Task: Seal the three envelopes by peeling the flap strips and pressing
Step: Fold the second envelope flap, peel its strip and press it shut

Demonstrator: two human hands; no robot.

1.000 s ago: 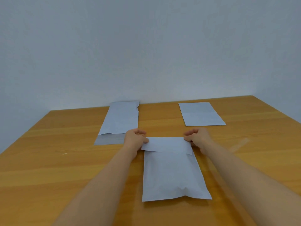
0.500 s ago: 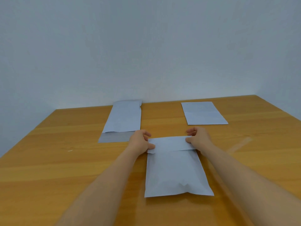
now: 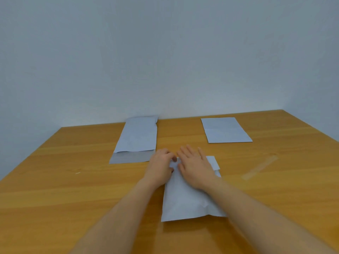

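Your right hand [image 3: 196, 167] flat, fingers straight, pressing near envelope [image 3: 185, 197] flap; left hand [image 3: 161, 165] fingers curled at flap's left edge, grip unclear. Right envelope [image 3: 226, 131] looks sealed; left envelope [image 3: 136, 139] flap open, remaining.

Right hand [image 3: 196, 166] moved from flap's right end to middle, now flat on flap [image 3: 212, 162].

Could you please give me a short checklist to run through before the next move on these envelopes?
1. Flap of the near envelope folded down over its body: ok.
2. Right hand flat on the flap, pressing: ok.
3. Left hand steadying the flap's left end: ok, fingers curled at the edge.
4. Flap stuck along its full width: cannot tell; the hands cover most of it.
5. Far-left envelope sealed: not ok, its flap lies open toward the person.
6. Far-right envelope flap folded shut: ok.
7. Peeled strip lying clear of the envelopes on the table: ok.
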